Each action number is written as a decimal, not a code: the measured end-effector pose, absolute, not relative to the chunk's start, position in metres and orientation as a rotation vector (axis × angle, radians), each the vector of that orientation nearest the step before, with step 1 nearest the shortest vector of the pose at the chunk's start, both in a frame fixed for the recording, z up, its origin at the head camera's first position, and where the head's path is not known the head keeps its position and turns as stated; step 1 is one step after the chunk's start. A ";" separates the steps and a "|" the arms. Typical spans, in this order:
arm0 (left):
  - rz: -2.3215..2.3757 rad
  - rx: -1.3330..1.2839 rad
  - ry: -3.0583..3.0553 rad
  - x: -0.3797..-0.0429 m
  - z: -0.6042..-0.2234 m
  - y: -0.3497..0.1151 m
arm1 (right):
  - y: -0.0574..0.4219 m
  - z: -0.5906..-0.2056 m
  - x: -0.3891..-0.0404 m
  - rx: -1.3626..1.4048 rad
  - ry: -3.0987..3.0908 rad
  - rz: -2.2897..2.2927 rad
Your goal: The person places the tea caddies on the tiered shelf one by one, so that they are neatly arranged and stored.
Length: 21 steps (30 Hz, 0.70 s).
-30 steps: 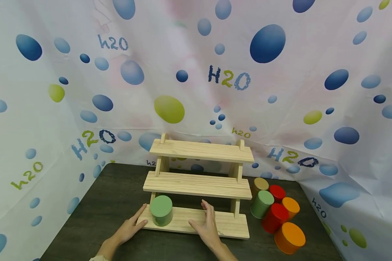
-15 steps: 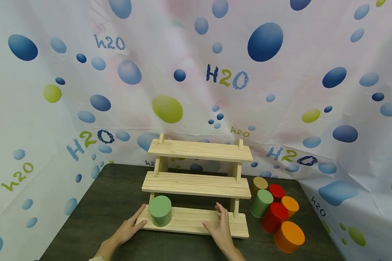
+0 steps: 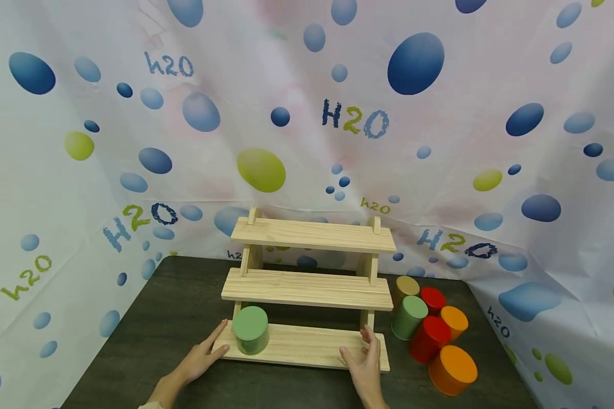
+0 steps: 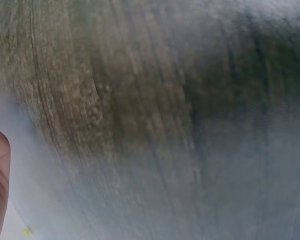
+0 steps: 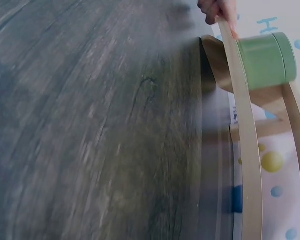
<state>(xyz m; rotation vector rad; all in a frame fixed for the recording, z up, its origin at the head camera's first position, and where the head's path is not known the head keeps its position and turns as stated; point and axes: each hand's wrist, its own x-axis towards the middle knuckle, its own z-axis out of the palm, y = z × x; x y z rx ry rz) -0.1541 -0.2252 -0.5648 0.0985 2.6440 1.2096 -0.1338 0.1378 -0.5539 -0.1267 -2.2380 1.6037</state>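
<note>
Pale wood meets my left hand (image 3: pixel 196 358), whose thumb and fingers spread apart at the left end of the stand (image 3: pixel 307 288). Just beside my thumb, the green can (image 3: pixel 252 332) stands upright on the bottom shelf (image 3: pixel 307 345) (its lid on). Near that shelf's right end, my right hand (image 3: pixel 365 366) is spread too, thumb away from bent fingers; whether it touches the wood, I cannot tell. Right of the stand, a tan can (image 3: pixel 407 286), a second green can (image 3: pixel 409 321), two red cans (image 3: pixel 427 343) and two orange cans (image 3: pixel 452 372) cluster on the dark table (image 3: pixel 158 318).

Bare left grip (image 3: pixel 198 360), bare right grip (image 3: pixel 366 366), pale cream sleeve (image 3: pixel 152 405) (only its edge showing) on left forearm (image 3: pixel 167 389)
</note>
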 end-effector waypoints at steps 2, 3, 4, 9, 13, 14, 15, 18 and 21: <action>1.204 0.097 2.648 -0.154 -0.565 -0.225 | 0.142 -0.554 -0.132 -0.157 -2.218 1.586; 1.199 0.096 2.651 -0.154 -0.565 -0.225 | 0.144 -0.555 -0.131 -0.176 -2.214 1.572; 1.198 0.096 2.652 -0.154 -0.565 -0.225 | 0.146 -0.555 -0.131 -0.193 -2.207 1.559; 1.185 0.096 2.660 -0.155 -0.566 -0.225 | 0.156 -0.555 -0.125 -0.300 -2.188 1.517; 1.185 0.098 2.661 -0.155 -0.565 -0.225 | 0.162 -0.557 -0.119 -0.378 -2.160 1.493; 1.188 0.098 2.659 -0.155 -0.565 -0.225 | 0.164 -0.558 -0.118 -0.388 -2.138 1.484; 1.187 0.098 2.660 -0.155 -0.565 -0.224 | 0.166 -0.558 -0.117 -0.398 -2.114 1.477; 1.188 0.093 2.659 -0.155 -0.565 -0.224 | 0.173 -0.564 -0.116 -0.446 -2.027 1.432; 1.177 0.084 2.664 -0.155 -0.565 -0.224 | 0.186 -0.580 -0.120 -0.541 -1.975 1.395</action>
